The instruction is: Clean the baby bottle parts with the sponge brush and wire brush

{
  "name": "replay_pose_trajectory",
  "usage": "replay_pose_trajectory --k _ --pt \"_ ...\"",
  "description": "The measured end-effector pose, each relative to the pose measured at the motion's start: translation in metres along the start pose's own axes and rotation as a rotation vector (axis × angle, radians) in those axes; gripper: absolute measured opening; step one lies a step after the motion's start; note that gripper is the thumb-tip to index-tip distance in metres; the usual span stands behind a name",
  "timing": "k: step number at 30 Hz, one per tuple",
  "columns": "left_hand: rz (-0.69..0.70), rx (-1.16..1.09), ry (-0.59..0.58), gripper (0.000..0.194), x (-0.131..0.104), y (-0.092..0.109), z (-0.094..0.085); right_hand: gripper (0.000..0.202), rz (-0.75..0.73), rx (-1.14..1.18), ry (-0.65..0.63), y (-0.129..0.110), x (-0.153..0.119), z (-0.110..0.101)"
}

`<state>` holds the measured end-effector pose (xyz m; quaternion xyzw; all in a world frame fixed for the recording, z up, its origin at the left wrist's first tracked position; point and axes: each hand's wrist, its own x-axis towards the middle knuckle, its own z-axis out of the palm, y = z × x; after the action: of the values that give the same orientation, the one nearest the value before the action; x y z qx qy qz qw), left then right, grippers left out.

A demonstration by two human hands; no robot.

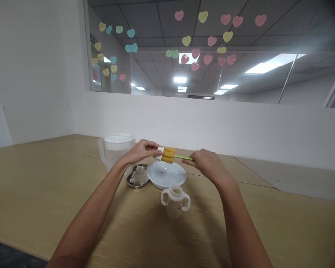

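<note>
My left hand pinches a white, ring-like part at the left end of a yellow sponge head. A thin green stick runs from the sponge's right side into my right hand, whose fingers are closed round it. Both hands are raised above a white bowl. In front of the bowl, a clear bottle with two white handles stands upright, its top open.
A lidded clear pitcher stands behind my left forearm. Beside the bowl, a round metal dish holds a clear cup-like piece and small white parts. The wooden table meets a white wall below a window.
</note>
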<state>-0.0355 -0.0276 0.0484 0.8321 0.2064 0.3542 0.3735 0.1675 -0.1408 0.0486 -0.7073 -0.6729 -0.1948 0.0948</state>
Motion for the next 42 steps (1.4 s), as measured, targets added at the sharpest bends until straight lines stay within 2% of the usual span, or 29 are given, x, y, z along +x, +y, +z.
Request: replay_pose_trajectory --k 3,7,10,14,16,21,27,30,34,38,42 --pt "-0.008 -0.101 -0.039 0.035 0.000 -0.002 -0.002 0.047 -0.024 0.076 0.017 -0.001 0.003 0.002" --pt "0.075 -0.310 -0.098 0.050 -0.003 0.001 -0.003 0.044 -0.142 0.349 0.006 -0.006 0.004 0.004" --pt "0.095 -0.160 -0.073 0.045 -0.006 0.007 -0.003 0.046 -0.101 0.331 0.018 -0.009 0.005 0.007" --pt "0.154 0.163 0.026 0.042 -0.006 0.011 0.003 0.046 -0.005 0.131 0.001 -0.011 0.009 0.011" --pt "0.213 0.236 0.069 0.040 -0.004 0.009 0.009 0.047 0.022 0.062 0.006 -0.011 0.009 0.012" --pt "0.327 0.159 0.103 0.038 -0.001 0.004 0.015 0.054 0.004 0.167 0.009 -0.009 0.005 0.007" --pt "0.352 0.150 0.101 0.037 -0.003 0.006 0.013 0.054 -0.046 0.418 -0.037 -0.005 0.004 0.008" --pt "0.334 0.120 0.086 0.052 -0.006 0.011 0.009 0.054 -0.072 0.520 -0.057 -0.002 0.005 0.010" --pt "0.345 0.076 0.071 0.072 -0.011 0.017 -0.002 0.052 -0.062 0.541 -0.052 0.004 0.006 0.010" --pt "0.351 0.059 0.053 0.076 -0.013 0.017 -0.009 0.050 -0.035 0.520 -0.063 0.015 0.007 0.011" --pt "0.302 0.085 0.025 0.076 -0.012 0.015 -0.006 0.048 0.017 0.503 -0.124 0.023 0.006 0.012"
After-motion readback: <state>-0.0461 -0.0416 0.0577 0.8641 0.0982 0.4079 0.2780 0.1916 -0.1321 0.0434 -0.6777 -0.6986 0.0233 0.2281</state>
